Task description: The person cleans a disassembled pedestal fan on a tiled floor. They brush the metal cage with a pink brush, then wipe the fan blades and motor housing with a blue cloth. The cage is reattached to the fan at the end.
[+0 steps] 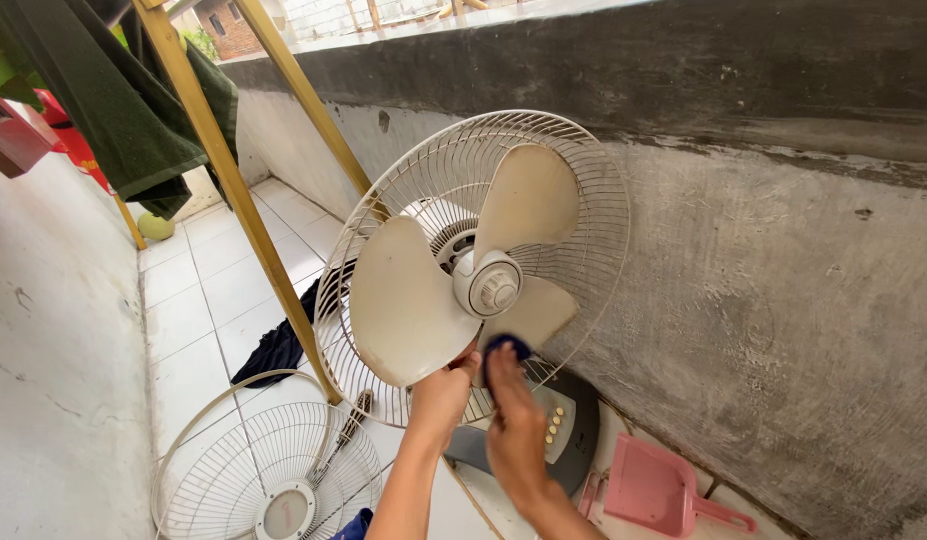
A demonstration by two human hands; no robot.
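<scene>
A grey concrete wall fills the right side, with a white tiled floor below and to the left. A yellow wooden frame leans across the floor, green towels hung over it. The fan stands against the wall on a dark base, its front guard off and its three cream blades bare inside the rear grille. The loose front grille lies flat on the floor at lower left. A pink dustpan lies by the wall, just right of the base. The left hand grips the lower edge of the big blade, fingers closed on it. The right hand presses a small dark blue cloth against the lower blade, fingers pinched on the cloth.
</scene>
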